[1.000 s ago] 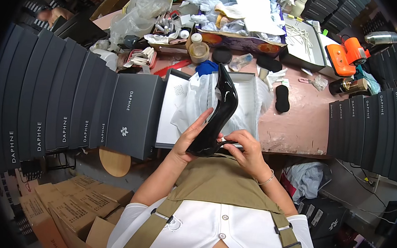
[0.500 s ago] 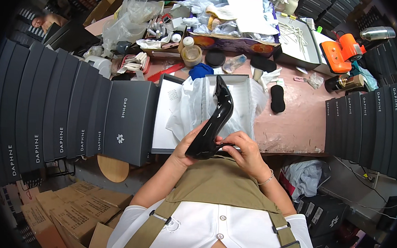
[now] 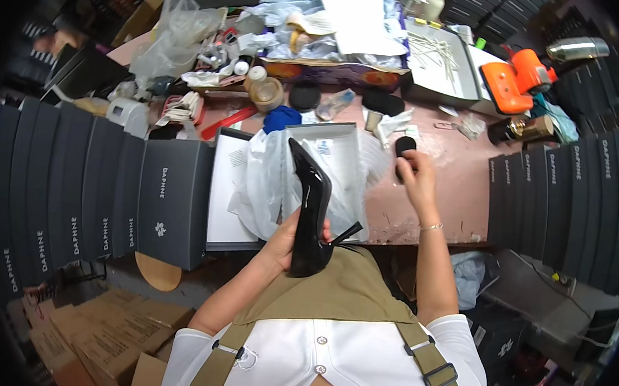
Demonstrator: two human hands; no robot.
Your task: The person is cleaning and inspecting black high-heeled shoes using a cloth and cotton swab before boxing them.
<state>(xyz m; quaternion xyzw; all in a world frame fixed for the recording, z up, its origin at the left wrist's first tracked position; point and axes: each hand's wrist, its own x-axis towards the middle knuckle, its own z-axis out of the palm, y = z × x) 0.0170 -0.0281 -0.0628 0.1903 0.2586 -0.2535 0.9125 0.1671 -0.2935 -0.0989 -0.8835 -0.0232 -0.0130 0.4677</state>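
Over the near part of the open shoe box (image 3: pixel 348 153), the black high-heeled shoe (image 3: pixel 311 218) is held up in the left hand (image 3: pixel 284 241), whose fingers wrap its middle; the right hand (image 3: pixel 418 179) has just let go of the slender heel (image 3: pixel 346 234) and is now right of the box, fingers curled over a black oval pad (image 3: pixel 404 146), though I cannot tell whether they grasp it; the shoe's support thus seems to fall to the left hand alone; its long axis runs from just nearer than the box toward the box's far left corner, toe pointing away, slender heel jutting right.
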